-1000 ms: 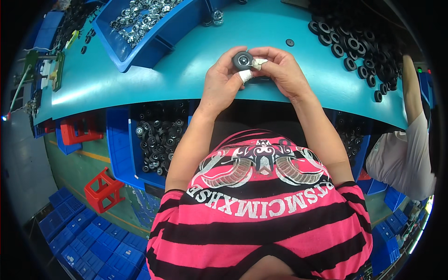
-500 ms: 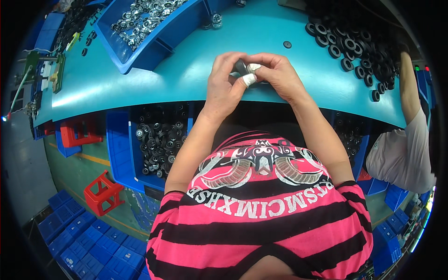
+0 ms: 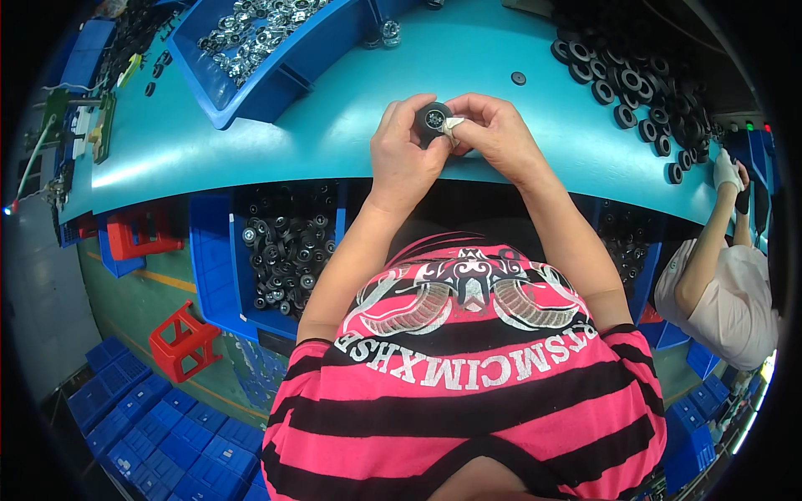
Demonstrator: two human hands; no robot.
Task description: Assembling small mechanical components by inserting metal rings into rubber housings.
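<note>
So the wheel (image 3: 434, 119) is up between both hands, over the near edge of the table (image 3: 251, 159). Black tyre, dark hub with shiny silver spokes, hub side facing up. If there's any marking moulded into it, it's too small for me to read.

Left hand (image 3: 403, 154) has its fingers curled in around the left side of the wheel, gap closed right down onto it, thumb near the bottom. Right hand (image 3: 499, 138) is bent in from the other side, thumb pressed up against the wheel's right edge, fingers tucked behind, so it's pretty much pinching it too. That thumb has white tape (image 3: 453, 125) on it.

Just past the hands there's a small black disc (image 3: 519, 78) lying by itself on the teal tabletop. Up left is a blue bin (image 3: 288, 79) full of shiny silver hubs (image 3: 251, 40), and over right a big heap of black tyres (image 3: 639, 88). Below the table edge, a blue tub (image 3: 215, 263) holds more finished-looking wheels (image 3: 286, 250).

Only writing big enough to catch is on the pink and black striped shirt (image 3: 468, 413): chunky white capitals in an arc under a horned print. Far right, a co-worker (image 3: 723, 292) in a pale top, white glove (image 3: 728, 170) on one hand.
</note>
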